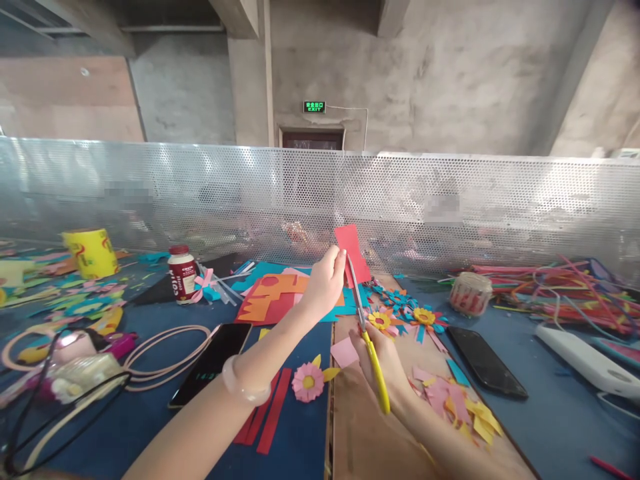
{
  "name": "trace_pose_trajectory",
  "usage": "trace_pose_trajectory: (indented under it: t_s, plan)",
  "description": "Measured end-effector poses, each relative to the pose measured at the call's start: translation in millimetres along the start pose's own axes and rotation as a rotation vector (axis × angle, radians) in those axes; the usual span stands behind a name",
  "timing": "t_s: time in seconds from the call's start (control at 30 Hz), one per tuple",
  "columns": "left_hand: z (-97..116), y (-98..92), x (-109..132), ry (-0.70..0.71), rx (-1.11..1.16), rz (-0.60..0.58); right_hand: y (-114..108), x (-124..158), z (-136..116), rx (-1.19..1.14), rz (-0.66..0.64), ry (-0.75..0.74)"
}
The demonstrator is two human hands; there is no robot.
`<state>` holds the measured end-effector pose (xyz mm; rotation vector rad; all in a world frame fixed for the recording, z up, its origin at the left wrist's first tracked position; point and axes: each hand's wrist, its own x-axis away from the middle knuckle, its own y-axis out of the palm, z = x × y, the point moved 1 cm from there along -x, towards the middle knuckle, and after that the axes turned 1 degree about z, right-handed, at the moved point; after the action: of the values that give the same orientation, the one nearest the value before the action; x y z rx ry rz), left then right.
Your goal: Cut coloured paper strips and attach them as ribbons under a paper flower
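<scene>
Above the table (300, 453), left hand (325, 285) pinching red paper (356, 248), right hand (387, 357) gripping scissors (376, 373), blades (357, 293) seemingly against it

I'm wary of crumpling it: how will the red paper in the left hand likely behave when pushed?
The red paper seems fairly stiff, standing up from the left hand without drooping. Looking thin, it is probably light. Gripped at one side, it may flex where the scissors press.

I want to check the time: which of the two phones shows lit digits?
The left phone, lying left of the pink paper flower: digits show on it, while the right phone looks dark.
</scene>
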<state>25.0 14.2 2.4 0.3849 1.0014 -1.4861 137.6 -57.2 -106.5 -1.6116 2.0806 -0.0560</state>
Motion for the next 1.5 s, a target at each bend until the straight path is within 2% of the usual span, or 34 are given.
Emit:
trace_pose_trajectory:
  t_s: [0.2,0.4,0.77,1.1,1.3,1.5]
  plan:
    - [-6,4.1,2,-0.001,-0.018,-0.01,3,-1,2,0.056,-0.013,-0.007]
    - [-8,10.3,7,0.005,-0.024,-0.05,2,-2,-3,0.042,0.005,0.074]
    - [-9,12.8,10,-0.017,-0.003,-0.065,0,-5,4,0.12,0.081,0.015]
    - [-10,14.3,12,-0.035,-0.01,-0.017,-2,-4,-1,0.115,0.07,0.016]
    - [-11,14.1,11,-0.04,0.023,-0.026,3,-5,2,0.114,0.039,0.027]
    - [-11,18.2,14,-0.032,0.015,-0.084,0,-6,5,0.11,0.02,-0.005]
